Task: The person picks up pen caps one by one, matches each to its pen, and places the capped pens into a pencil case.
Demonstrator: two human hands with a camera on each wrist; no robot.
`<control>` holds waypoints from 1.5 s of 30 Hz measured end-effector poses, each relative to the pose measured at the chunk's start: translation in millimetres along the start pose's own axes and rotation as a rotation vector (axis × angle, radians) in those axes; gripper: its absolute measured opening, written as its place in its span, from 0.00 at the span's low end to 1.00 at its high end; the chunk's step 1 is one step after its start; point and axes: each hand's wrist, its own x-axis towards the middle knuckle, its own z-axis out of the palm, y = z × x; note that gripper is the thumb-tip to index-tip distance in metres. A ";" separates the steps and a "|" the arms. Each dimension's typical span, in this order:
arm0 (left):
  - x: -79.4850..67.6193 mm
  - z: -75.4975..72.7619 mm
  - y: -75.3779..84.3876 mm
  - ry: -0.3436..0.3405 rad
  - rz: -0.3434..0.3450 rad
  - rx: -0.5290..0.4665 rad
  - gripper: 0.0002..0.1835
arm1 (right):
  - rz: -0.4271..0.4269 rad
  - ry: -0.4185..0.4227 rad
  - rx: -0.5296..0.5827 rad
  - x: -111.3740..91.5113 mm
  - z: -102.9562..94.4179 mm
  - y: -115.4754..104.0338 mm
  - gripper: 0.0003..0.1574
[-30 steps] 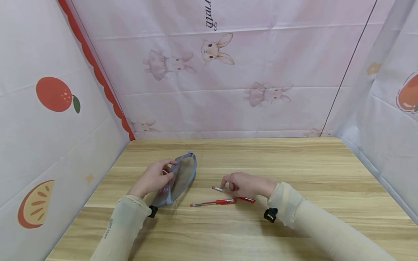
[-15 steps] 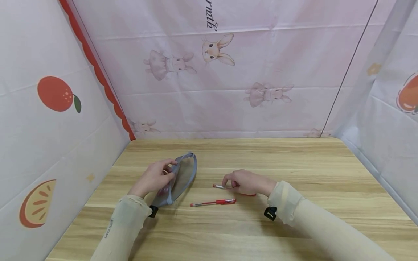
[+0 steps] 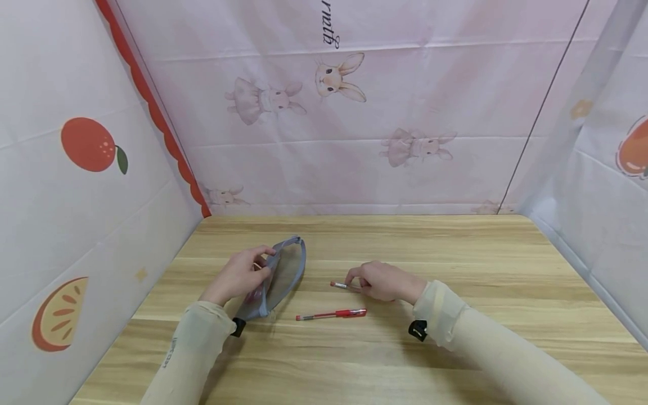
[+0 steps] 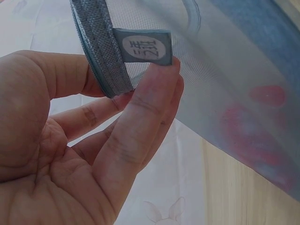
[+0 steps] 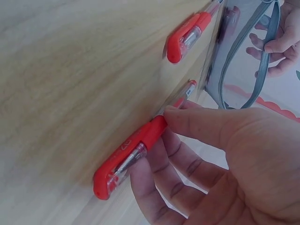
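My left hand (image 3: 237,277) pinches the rim of a grey-blue zip pouch (image 3: 286,277) whose mouth gapes. Thumb and fingers sit on either side of its zipper tape (image 4: 101,44), near a small labelled tab (image 4: 147,46). With thumb and fingers my right hand (image 3: 383,281) pinches a red gel pen (image 5: 125,157) around the middle. Its red cap points back towards the wrist and its other end towards the pouch; in the head view the hand hides the cap. A second red gel pen (image 3: 349,313) lies on the table just nearer to me.
The wood-grain table (image 3: 455,247) meets a pink back sheet (image 3: 329,174) printed with rabbits. White sheets with fruit prints stand at the left (image 3: 30,202) and right (image 3: 597,225) sides. Red shapes (image 4: 248,131) show on or through the pouch wall.
My right hand has shifted slightly away from me with the pen, widening the gap to the pen on the table. The left hand and pouch look still.
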 end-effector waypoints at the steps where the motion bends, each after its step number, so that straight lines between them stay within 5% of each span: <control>1: 0.0 -0.1 0.1 0.000 0.000 -0.001 0.23 | 0.001 -0.001 0.002 0.0 0.0 0.0 0.19; 18: 2.0 1.1 -0.6 -0.001 0.004 0.001 0.23 | 0.053 -0.056 0.038 3.5 -0.6 1.1 0.23; 26: 2.3 1.5 1.1 -0.004 -0.006 -0.051 0.23 | 0.069 -0.066 0.207 5.0 -5.3 5.9 0.23; 33: 2.9 1.9 1.9 -0.002 -0.007 -0.069 0.24 | 0.063 0.005 0.306 11.1 -5.8 5.9 0.24; 45: -0.5 2.2 8.4 -0.004 -0.027 -0.065 0.24 | 0.200 0.165 0.690 22.8 -1.8 -6.7 0.34</control>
